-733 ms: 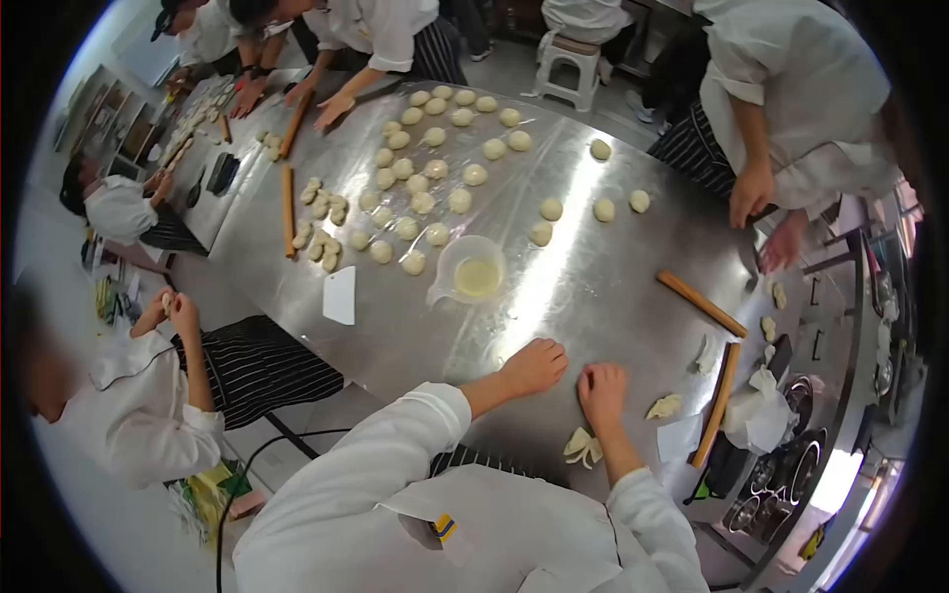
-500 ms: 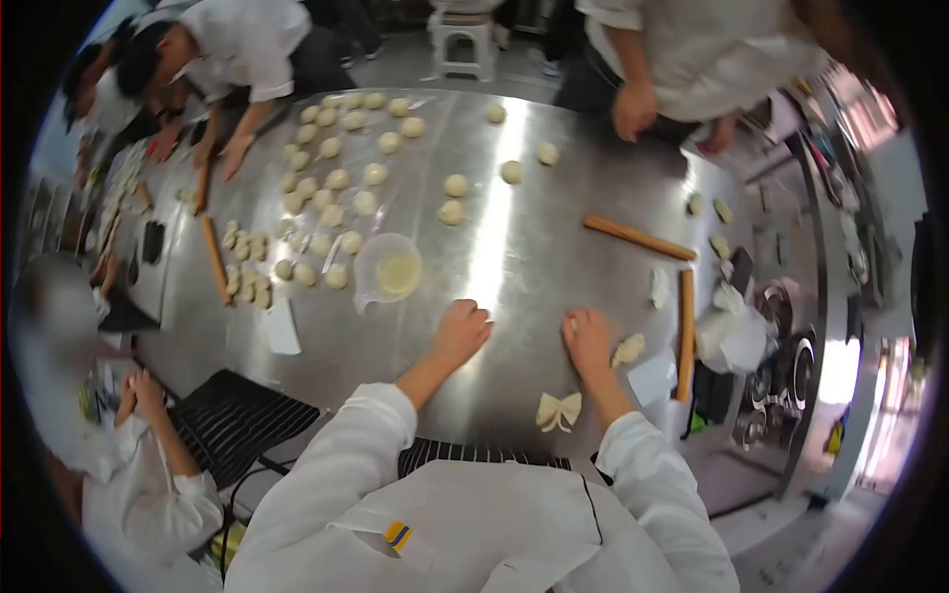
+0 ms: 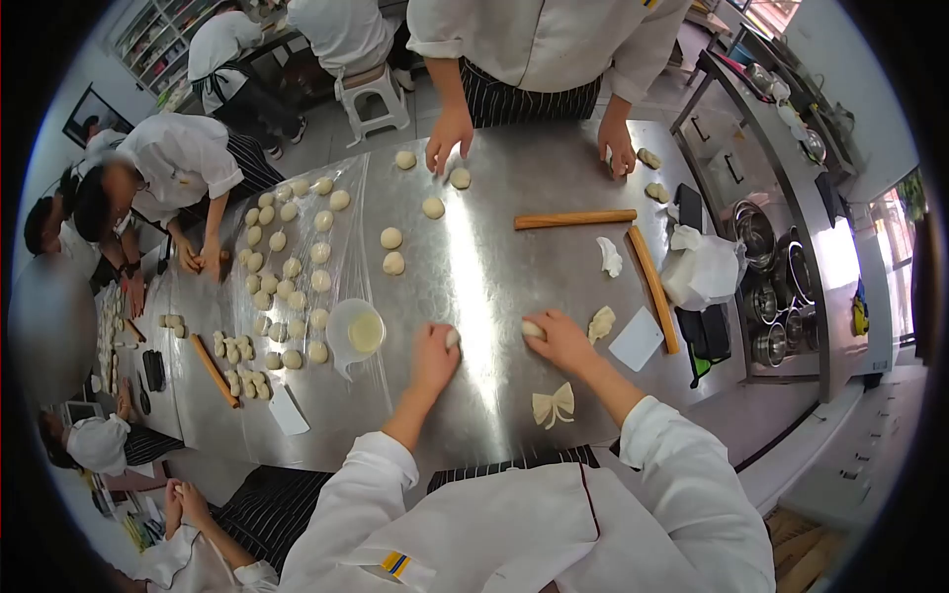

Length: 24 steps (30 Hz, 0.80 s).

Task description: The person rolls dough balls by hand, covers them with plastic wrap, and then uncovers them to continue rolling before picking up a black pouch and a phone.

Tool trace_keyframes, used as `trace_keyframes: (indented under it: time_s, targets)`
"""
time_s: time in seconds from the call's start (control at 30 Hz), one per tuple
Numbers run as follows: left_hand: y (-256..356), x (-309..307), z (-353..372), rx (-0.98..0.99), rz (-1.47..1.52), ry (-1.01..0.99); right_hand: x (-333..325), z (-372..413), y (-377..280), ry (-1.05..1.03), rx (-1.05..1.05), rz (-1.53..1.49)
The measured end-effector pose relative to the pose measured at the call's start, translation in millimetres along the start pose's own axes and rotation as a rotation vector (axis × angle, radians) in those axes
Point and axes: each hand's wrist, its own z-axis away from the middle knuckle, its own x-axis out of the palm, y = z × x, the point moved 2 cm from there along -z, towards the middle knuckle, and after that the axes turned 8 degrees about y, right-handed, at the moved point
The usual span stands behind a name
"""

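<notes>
My left hand [image 3: 435,357] is curled around a small dough piece [image 3: 453,338] on the steel table [image 3: 494,395]. Across the bright reflection, my right hand [image 3: 560,343] is closed over another dough piece [image 3: 533,329], which shows at its fingertips. A bow-shaped dough piece [image 3: 554,405] lies below my right hand. Just right of that hand is a twisted dough piece [image 3: 601,324]. Beyond my left hand stands a clear bowl [image 3: 341,336] with pale yellow contents.
Several dough balls [image 3: 319,253] lie on plastic film at the left. Rolling pins [image 3: 652,289] and a white scraper [image 3: 636,339] are at the right. Another scraper [image 3: 288,410] lies left. A co-worker's hands [image 3: 450,138] are over the far edge; other people stand around.
The view has shifted and turned. Dough now shows in both my hands, which are curled on the table. The co-worker across the table now reaches toward a dough ball.
</notes>
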Motion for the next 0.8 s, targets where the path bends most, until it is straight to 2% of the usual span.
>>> trace_keyframes:
  time_s: [0.03, 0.07, 0.13, 0.2, 0.23, 0.3, 0.37, 0.4, 0.47, 0.53, 0.57, 0.6, 0.67, 0.7, 0.77, 0.8]
  targets:
    - [4, -12, -16, -0.024, -0.009, 0.131, -25, -11, -35, 0.185, 0.029, -0.116]
    - [7, -21, -34, -0.031, -0.023, 0.158, -46, -20, -67, 0.365, 0.064, -0.233]
    - [9, -26, -25, -0.049, -0.048, 0.165, -75, -45, -118, 0.489, 0.024, -0.394]
    - [19, -27, -16, 0.015, -0.196, 0.329, -54, -77, -129, 0.524, -0.018, -0.473]
    - [19, -21, -2, -0.006, -0.17, 0.263, -32, -90, -123, 0.534, -0.006, -0.474]
    - [18, -7, 47, 0.007, -0.108, 0.104, 20, -110, -93, 0.281, 0.112, -0.015]
    - [16, 7, 105, 0.127, -0.098, -0.019, 34, -78, -71, 0.162, 0.26, -0.053]
    - [14, 13, 131, 0.199, -0.125, -0.034, 36, -55, -54, 0.166, 0.247, -0.099]
    - [17, 18, 165, 0.181, -0.163, 0.032, 39, 9, -13, 0.299, 0.117, -0.128]
    - [40, 29, 167, 0.138, -0.031, -0.029, 26, 81, 18, 0.358, 0.201, -0.096]
    - [52, 34, 173, 0.078, 0.072, -0.091, 12, 108, 35, 0.367, 0.356, -0.048]
    - [69, 44, 166, 0.123, 0.162, -0.138, 8, 139, 41, 0.366, 0.523, -0.011]
    - [110, 63, 147, 0.324, 0.148, -0.232, -9, 176, 53, 0.422, 0.646, -0.128]
    - [122, 79, 140, 0.348, 0.162, -0.232, -16, 185, 55, 0.421, 0.668, -0.118]
    - [135, 102, 126, 0.382, 0.155, -0.216, -23, 198, 50, 0.641, 0.335, 0.114]
    - [140, 110, 118, 0.436, 0.062, -0.166, -31, 196, 47, 0.648, 0.343, 0.108]
